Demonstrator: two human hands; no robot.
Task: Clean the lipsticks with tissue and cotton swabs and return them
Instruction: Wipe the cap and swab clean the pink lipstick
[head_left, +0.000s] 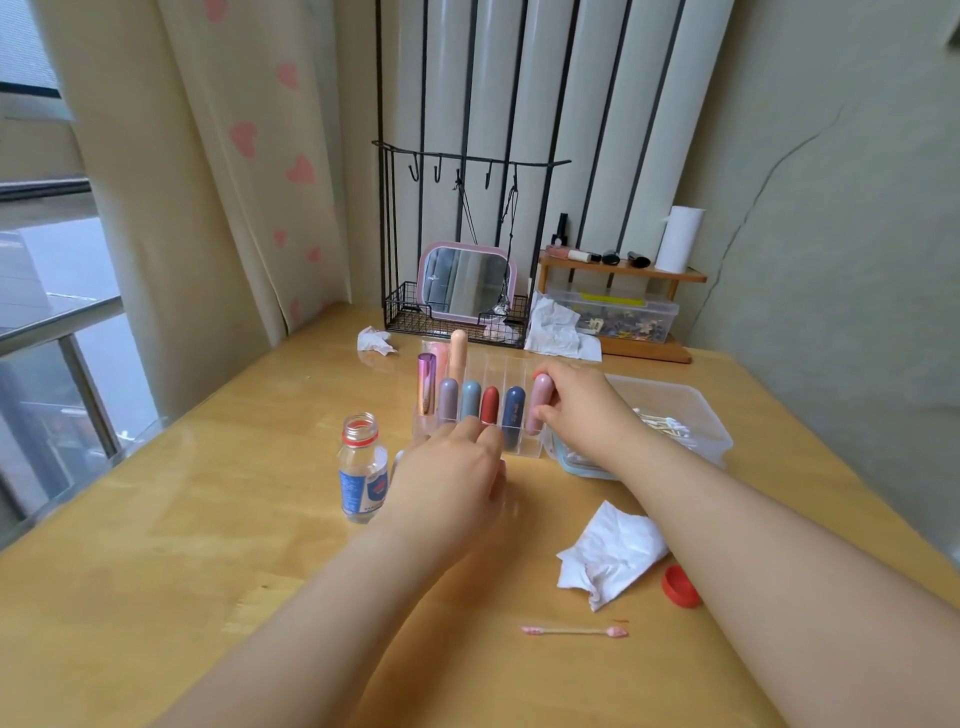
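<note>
Right hand fingers pinch pink lipstick.

- You work at a light wooden table with a smooth yellowish top
- Your clear plastic lipstick organiser stands near its middle
- A small uncapped clear plastic bottle with a blue label stands left of the organiser
- A crumpled white tissue, a red bottle cap and a pink-stained cotton swab lie near you
- A clear plastic box of cotton swabs sits to your right
- A second crumpled tissue, a black wire rack and a small wooden shelf stand at the far edge
</note>
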